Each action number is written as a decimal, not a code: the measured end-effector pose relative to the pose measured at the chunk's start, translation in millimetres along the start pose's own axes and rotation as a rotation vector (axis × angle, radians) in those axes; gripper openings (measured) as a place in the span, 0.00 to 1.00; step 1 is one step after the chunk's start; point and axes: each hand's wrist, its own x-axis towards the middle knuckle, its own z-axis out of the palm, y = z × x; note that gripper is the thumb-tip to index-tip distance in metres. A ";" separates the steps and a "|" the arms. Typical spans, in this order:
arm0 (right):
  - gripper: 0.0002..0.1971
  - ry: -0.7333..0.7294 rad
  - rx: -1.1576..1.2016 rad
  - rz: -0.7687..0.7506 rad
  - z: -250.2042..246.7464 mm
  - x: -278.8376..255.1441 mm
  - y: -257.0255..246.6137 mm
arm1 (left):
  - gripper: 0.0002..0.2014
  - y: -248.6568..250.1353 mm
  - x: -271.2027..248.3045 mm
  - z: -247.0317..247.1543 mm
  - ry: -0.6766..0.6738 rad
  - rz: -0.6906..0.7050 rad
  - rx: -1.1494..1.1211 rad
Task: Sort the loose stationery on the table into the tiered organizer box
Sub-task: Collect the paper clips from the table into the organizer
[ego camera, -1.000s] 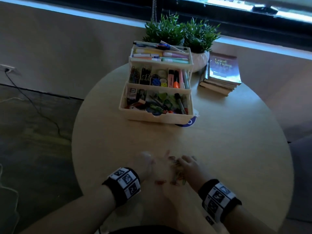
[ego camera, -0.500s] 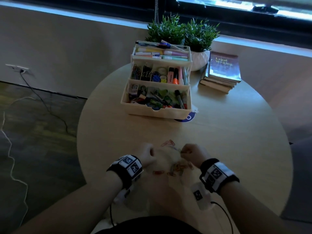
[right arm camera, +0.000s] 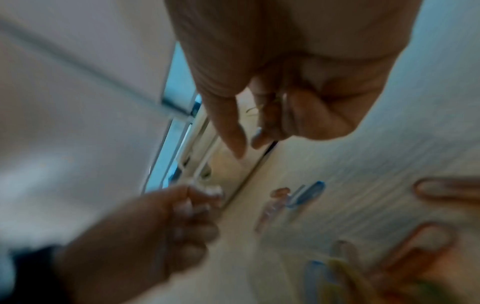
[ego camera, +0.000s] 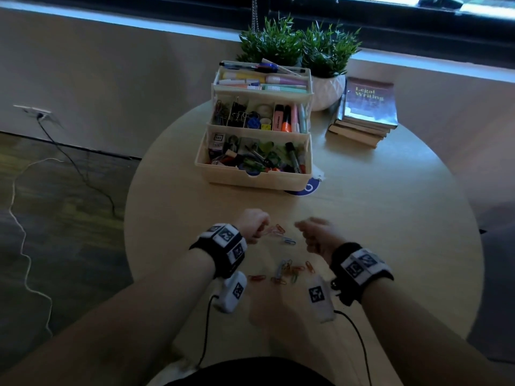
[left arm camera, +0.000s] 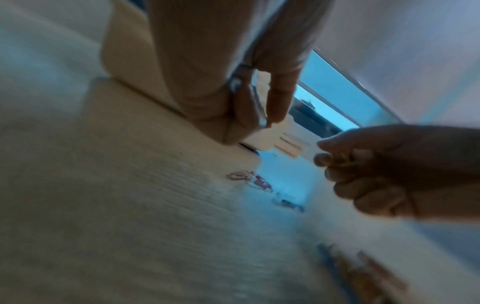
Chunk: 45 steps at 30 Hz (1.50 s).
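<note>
Left hand (ego camera: 252, 225) curled, pinching something pale, too blurred to name. Loose paper clips (ego camera: 287, 270) lie on the table (ego camera: 376, 232) between the wrists. Right hand (ego camera: 316, 236) curled, pinching a yellowish clip (left arm camera: 345, 160). Tiered organizer box (ego camera: 256, 179) stands open beyond; book (ego camera: 369, 103) reads "Legal Writing".

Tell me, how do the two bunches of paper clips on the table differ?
The pair of clips nearer the organizer box is just a few, pink and blue, lying between the left hand and right hand. The pile of clips nearer the person is bigger, tangled, mostly orange. Both lie loose on the table.
</note>
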 end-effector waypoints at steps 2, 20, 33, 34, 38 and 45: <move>0.07 0.100 -0.518 -0.139 10.3 6.5 1.5 | 0.09 0.6 5.7 6.8 0.102 0.189 0.502; 0.07 -0.239 0.589 0.052 -43.0 -17.2 34.3 | 0.14 4.3 10.1 7.0 0.028 0.191 0.674; 0.13 0.090 -1.265 -0.102 -5.2 -35.0 29.1 | 0.14 -2.1 -6.9 -13.2 -0.015 -0.087 -0.328; 0.12 0.093 -1.276 -0.103 -2.6 -33.5 28.1 | 0.12 0.9 -4.7 -8.1 0.047 -0.060 -0.037; 0.12 0.030 -1.187 -0.034 1.8 -18.0 19.8 | 0.18 6.8 6.6 10.6 0.189 0.109 0.905; 0.15 0.002 -0.368 0.112 -16.4 -6.4 16.4 | 0.08 -2.2 34.2 29.2 -0.025 0.039 1.248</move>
